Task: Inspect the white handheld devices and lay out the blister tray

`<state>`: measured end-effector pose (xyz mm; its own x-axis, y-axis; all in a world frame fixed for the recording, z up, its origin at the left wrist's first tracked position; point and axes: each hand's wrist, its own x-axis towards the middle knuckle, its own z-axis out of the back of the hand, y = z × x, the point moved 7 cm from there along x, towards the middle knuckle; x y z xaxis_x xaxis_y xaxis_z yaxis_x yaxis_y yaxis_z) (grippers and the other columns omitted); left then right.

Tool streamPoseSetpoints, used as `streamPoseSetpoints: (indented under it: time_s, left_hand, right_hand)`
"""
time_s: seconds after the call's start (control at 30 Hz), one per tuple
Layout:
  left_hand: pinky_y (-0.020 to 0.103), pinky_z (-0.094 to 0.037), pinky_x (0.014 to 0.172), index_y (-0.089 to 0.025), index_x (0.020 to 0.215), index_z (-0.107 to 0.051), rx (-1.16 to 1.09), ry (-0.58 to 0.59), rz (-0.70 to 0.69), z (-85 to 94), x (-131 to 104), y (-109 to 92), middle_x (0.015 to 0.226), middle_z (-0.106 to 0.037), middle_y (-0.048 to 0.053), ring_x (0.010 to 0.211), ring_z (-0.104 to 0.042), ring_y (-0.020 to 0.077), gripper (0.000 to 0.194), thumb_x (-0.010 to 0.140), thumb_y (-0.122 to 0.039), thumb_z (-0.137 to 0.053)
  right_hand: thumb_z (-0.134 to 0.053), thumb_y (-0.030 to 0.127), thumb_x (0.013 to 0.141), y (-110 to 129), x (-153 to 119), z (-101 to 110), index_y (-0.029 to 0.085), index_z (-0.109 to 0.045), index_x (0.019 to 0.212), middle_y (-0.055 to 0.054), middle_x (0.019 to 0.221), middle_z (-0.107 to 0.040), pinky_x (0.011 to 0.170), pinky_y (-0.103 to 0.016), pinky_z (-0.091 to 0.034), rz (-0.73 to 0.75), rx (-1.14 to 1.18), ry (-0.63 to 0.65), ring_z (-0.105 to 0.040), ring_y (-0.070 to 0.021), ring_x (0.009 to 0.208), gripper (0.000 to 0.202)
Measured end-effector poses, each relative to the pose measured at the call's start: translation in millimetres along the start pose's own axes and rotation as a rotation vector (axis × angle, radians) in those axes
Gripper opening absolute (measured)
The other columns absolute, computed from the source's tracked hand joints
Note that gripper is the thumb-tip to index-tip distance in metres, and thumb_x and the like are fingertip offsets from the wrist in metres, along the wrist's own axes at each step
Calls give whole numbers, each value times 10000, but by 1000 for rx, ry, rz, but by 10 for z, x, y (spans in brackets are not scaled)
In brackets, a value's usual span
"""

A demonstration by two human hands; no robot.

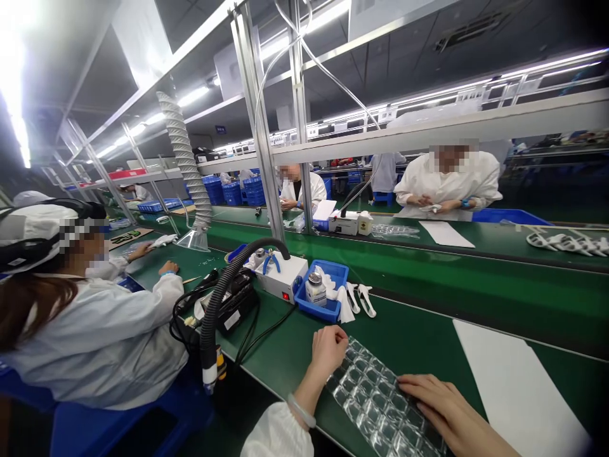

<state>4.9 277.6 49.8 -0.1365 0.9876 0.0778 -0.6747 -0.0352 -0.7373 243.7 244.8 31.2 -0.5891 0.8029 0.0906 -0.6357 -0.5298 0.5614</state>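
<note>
Now both hands apart, left hand (328, 349) and right hand (440, 403) flat, fingers loose, on the clear blister tray (375, 397).

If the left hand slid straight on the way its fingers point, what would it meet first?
Probably the blue bin with the small bottle. The left hand rests on the clear blister tray, fingers pointing up-table; bare green mat lies between. Depth is unclear.

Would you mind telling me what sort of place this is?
Most likely a factory assembly line: long green workbenches, people in white coats seated along them, and a clear plastic blister tray under the left hand and right hand.
</note>
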Motion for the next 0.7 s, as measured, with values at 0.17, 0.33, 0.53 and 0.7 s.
streamPoseSetpoints:
  time_s: [0.17,0.33,0.53,0.7]
  left_hand:
    - [313,-389,805,-166,821,-622,-21,-97,-92,26,-81,-24,830,-612,6,794,-543,142,104,803,-142,-523]
    - [325,-342,864,-181,819,-568,-4,-105,-153,43,-219,-12,932,-591,16,929,-523,166,130,812,-114,-457]
    - [344,-362,913,-171,1008,-556,63,-82,-90,17,-163,-9,1005,-622,49,979,-552,190,187,864,-158,-436]
    - [494,-313,999,-104,1004,-610,209,-35,11,32,-26,-113,1040,-638,156,1086,-559,306,251,890,-278,-471]
  right_hand:
    - [-248,354,992,421,520,-6,328,-534,1337,-79,1318,-524,929,-453,-427,105,-99,20,-493,-261,1150,449]
    - [-220,287,988,524,877,-124,315,-575,1283,-91,1172,-560,841,-397,-434,161,-133,-54,-518,-227,1022,462]
    - [-235,333,992,358,920,-217,305,-588,1269,-100,1186,-551,833,-404,-423,183,-64,-108,-504,-236,1031,450]
    - [-223,333,1000,415,881,-172,321,-558,1309,-99,1215,-545,851,-410,-424,173,-74,-80,-499,-239,1055,456]
